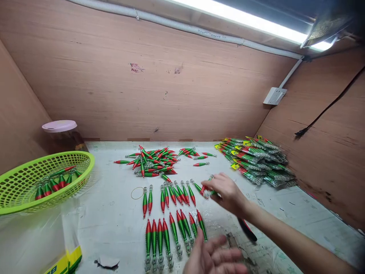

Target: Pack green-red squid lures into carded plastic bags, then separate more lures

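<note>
My right hand (pixel 228 193) reaches in from the right with its fingers closed around red-and-green squid jigs (pixel 204 190); how many is hidden by the fingers. My left hand (pixel 213 257) is low at the bottom edge, fingers spread and palm turned up, holding nothing. Just left of it lies a lower row of squid jigs (pixel 160 238), red noses away from me and hooks toward me. Above that row, another row of squid jigs (pixel 171 195) points the opposite way, hooks at the far end.
A loose heap of jigs (pixel 155 161) lies at the back. Bagged jigs (pixel 256 160) are stacked at back right. A green basket (pixel 91 161) with jigs stands left, near a pink-lidded jar (pixel 59 126). A black-and-red tool handle (pixel 247 230) lies under my right forearm.
</note>
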Demonstrator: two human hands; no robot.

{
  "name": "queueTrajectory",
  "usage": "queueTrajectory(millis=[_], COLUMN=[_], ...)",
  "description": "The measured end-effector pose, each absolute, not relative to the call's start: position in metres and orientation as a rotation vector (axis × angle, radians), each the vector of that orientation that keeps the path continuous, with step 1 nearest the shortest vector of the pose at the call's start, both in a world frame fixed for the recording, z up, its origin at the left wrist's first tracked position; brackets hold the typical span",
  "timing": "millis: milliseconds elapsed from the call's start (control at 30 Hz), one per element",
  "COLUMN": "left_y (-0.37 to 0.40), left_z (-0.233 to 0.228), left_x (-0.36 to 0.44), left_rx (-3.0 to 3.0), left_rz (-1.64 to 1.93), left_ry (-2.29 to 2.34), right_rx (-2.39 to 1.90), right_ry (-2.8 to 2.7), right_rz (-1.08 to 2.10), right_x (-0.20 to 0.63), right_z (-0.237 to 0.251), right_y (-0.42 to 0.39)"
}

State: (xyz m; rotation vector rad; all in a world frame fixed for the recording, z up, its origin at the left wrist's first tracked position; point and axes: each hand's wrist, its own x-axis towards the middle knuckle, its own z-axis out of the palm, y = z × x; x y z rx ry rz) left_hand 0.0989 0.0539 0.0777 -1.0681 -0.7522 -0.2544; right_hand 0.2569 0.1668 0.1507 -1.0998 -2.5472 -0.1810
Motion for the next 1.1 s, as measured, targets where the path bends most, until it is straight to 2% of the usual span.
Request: queueTrajectory(millis=[100, 167, 400, 500, 600, 867, 1100], left_y=[0.062, 0.057, 0.041, 0.047, 0.049, 0.039, 0.044], left_z=[0.093, 0.104, 0.106, 0.103, 0.107, 0.103, 0.106], left_x=[0.093, 0.090, 0.093, 0.091, 0.087, 0.090, 0.089], left_rx=[-0.187, 0.166, 0.331, 0.452, 0.745, 0.933, 0.981], left_rz=[0.568, 0.743, 0.964, 0.997, 0.962, 0.881, 0.903], left_ry=[-0.168, 0.143, 0.432, 0.490, 0.522, 0.636, 0.699], right_rx=[-0.664, -0.628, -0.928, -1.076, -1.216, -0.962, -0.880], right_ry=[-2.542, -2.548, -2.399, -2.160, -1.617, -0.818, -0.685], right_rz=[-0.108, -0.037, 0.184, 0.556, 0.875, 1.281, 1.553], right_x=[0.250, 0.247, 0.249, 0.255, 0.256, 0.233, 0.233], right_z=[0.166, 0.168, 0.135, 0.121, 0.112, 0.100, 0.098], right_y=[0.103, 0.077, 0.048, 0.034, 0.026, 0.046, 0.047])
